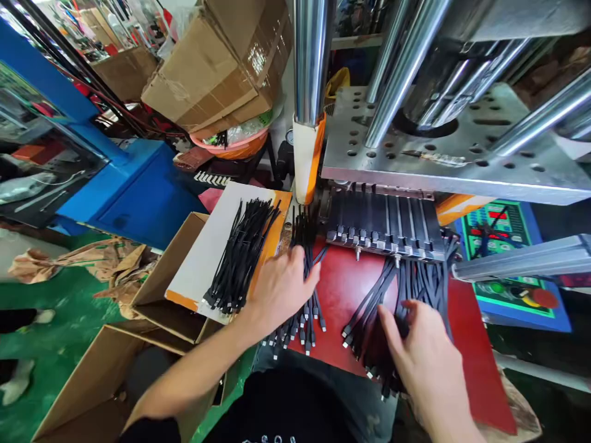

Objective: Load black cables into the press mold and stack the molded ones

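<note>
Over a bundle of black cables (307,317) at the middle of the red work surface (333,289) is my left hand (282,286), thumb apart from the fingers; whether it grips a cable is hidden. My right hand (422,344) rests at a second bundle of black cables (369,307) on the right, its thumb and fingers curved around some of them, fingertips partly hidden. Behind the hands, a metal mould block (385,224) holds a row of connectors along its front edge. A pile of black cables (242,252) lies on a white board (203,258) to the left.
A steel press plate (452,166) with thick rods hangs above the mould. On the right stands a green and blue control panel (508,246). Open cardboard boxes (87,375) are at lower left, near a blue cabinet (133,191). A person's feet (21,375) show at the left edge.
</note>
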